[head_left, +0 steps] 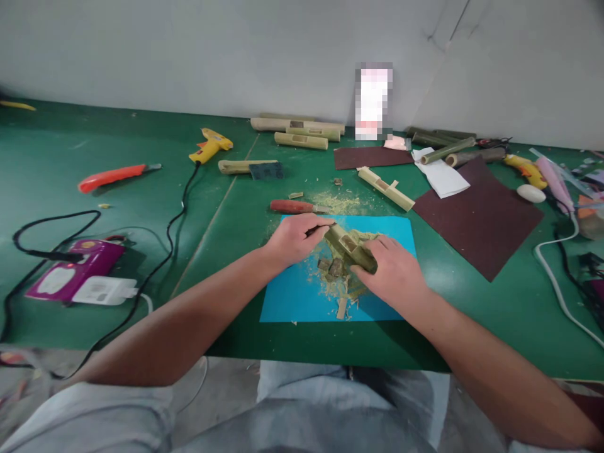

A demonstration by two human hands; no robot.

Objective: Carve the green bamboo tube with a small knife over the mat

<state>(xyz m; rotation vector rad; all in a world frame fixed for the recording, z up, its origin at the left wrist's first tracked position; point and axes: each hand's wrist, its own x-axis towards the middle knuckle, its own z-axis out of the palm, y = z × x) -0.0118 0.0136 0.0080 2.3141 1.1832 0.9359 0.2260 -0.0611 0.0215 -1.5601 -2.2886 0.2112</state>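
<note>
My right hand (394,267) is wrapped round the near end of a short bamboo tube (346,239) with rectangular openings cut in its upper side. At the tube's far end, the closed fingers of my left hand (295,242) pinch a small dark piece that looks like folded sandpaper, mostly hidden by the fingers. Both hands are over a blue sheet (283,299) strewn with bamboo dust and shavings. Crumpled dark scraps (334,267) and a bamboo sliver (341,308) lie below the tube. Just beyond the sheet rests a red-handled chisel (295,206).
Behind are cut bamboo tubes (302,139), another cut tube (384,187) and brown sheets (481,220). To the left lie a yellow glue gun (210,146), an orange cutter knife (116,178) and a purple power strip (82,267). Cords cross the green table (226,251).
</note>
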